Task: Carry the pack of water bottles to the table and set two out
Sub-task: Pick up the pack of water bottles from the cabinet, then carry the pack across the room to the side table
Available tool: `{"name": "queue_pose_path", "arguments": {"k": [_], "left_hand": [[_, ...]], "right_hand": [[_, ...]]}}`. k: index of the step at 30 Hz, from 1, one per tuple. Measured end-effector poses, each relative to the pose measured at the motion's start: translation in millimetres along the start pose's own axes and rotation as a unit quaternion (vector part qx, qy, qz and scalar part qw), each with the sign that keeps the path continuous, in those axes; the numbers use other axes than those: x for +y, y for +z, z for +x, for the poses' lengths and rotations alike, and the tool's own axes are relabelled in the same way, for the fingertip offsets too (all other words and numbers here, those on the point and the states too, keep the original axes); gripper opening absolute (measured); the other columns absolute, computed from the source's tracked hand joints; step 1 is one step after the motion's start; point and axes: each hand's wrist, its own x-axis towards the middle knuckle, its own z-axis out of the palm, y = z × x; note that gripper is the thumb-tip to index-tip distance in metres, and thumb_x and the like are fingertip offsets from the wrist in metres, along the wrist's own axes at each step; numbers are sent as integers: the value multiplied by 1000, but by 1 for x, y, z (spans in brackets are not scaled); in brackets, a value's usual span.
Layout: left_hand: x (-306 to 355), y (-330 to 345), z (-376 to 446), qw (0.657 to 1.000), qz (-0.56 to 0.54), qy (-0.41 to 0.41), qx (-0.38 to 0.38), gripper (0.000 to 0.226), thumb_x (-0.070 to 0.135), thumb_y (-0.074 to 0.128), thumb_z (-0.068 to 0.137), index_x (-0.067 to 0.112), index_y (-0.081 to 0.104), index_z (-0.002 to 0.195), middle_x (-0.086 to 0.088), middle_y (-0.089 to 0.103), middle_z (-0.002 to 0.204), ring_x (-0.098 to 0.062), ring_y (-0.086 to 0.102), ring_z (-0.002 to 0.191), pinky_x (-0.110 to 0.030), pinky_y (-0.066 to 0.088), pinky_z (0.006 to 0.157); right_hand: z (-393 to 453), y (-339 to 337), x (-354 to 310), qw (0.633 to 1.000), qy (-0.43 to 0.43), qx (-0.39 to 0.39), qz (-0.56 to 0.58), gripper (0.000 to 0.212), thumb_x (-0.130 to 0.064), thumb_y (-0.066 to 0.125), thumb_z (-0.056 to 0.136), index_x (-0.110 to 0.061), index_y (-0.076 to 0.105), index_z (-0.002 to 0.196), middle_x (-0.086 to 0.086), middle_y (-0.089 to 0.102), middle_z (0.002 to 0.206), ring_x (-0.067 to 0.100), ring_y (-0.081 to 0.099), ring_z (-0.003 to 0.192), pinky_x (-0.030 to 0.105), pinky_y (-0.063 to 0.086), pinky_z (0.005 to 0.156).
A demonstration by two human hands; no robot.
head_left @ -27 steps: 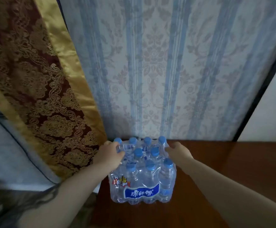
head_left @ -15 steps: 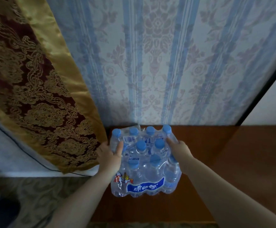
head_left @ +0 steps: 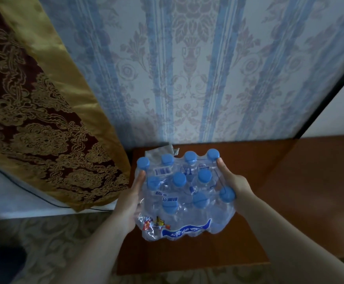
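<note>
Water bottle pack (head_left: pixel 184 196) squeezed between both hands, left (head_left: pixel 129 198), right (head_left: pixel 235 191), palms clamping its sides over the desk (head_left: pixel 269 181) so nothing slips.

This looks like a furnished room in a home or a hotel. The wall (head_left: pixel 187 68) is papered in pale blue stripes with an ornate floral damask pattern. A dark red and gold brocade cloth (head_left: pixel 34 119) with a satin gold border hangs at the left. A polished dark wooden table (head_left: pixel 269 191) stands against the wall, and patterned carpet (head_left: pixel 54 242) covers the floor.
</note>
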Motion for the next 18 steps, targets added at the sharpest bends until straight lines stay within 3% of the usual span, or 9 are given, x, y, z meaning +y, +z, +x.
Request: {"name": "queue_pose_path", "arguments": {"k": [1,3,4,5,6,11,14,16,18], "left_hand": [[-1,-1,0,1000,-8,0,-22,43,73,61,68,33,64,85,10,75,60,-7,68,44,-22,53,39],[-2,-3,-1,999,-15,0,-52,45,67,63,70,30,67,95,-7,78,83,-20,69,74,-47,60,63],[-2,-2,-3,998,-10,3,-56,44,65,64,70,30,67,97,-10,76,90,-24,69,79,-59,20,93],[-4,0,-5,998,-7,1,-55,43,65,65,69,30,68,95,-5,76,89,-24,72,77,-17,37,37],[-5,2,-6,999,-7,-5,-51,45,65,67,67,29,69,93,-4,76,85,-23,73,74,-41,62,63],[-14,16,-13,997,39,-21,-56,68,75,59,58,15,75,87,-12,74,62,-14,69,44,-25,51,45],[-18,31,-11,988,130,11,-85,76,85,52,52,13,75,60,-4,73,55,-17,70,46,-29,51,50],[-18,44,-14,983,137,17,-121,73,82,58,53,14,80,68,-10,77,68,-25,75,62,-38,58,65],[-18,56,-23,974,155,26,-164,80,81,60,49,9,80,76,-13,77,71,-25,75,62,-35,58,63]], "right_hand": [[-4,-1,4,1000,3,2,9,82,-76,73,59,1,71,89,16,77,91,32,73,85,47,58,89],[-14,-5,13,999,11,7,29,81,-74,75,57,-1,73,92,14,78,90,32,74,85,48,59,88],[-20,-7,18,999,16,13,40,81,-74,76,56,-2,73,93,14,79,89,33,75,84,48,59,87],[-27,-9,23,998,20,20,52,81,-74,77,54,-3,74,94,13,79,87,33,75,83,48,59,86],[-34,-11,28,997,24,28,65,82,-74,78,51,-4,75,93,12,80,85,33,76,81,48,60,85],[-71,-28,58,989,41,75,123,102,-83,75,18,-6,76,85,9,81,78,32,77,78,50,61,83],[-94,-40,83,978,43,120,165,90,-84,74,21,-9,79,70,7,80,72,29,78,71,47,62,78],[-111,-47,101,967,40,161,194,78,-83,73,28,-12,80,61,6,80,69,26,78,66,40,61,69],[-130,-55,118,952,36,206,223,73,-82,71,35,-15,80,62,6,79,68,25,77,64,35,59,64]]}}
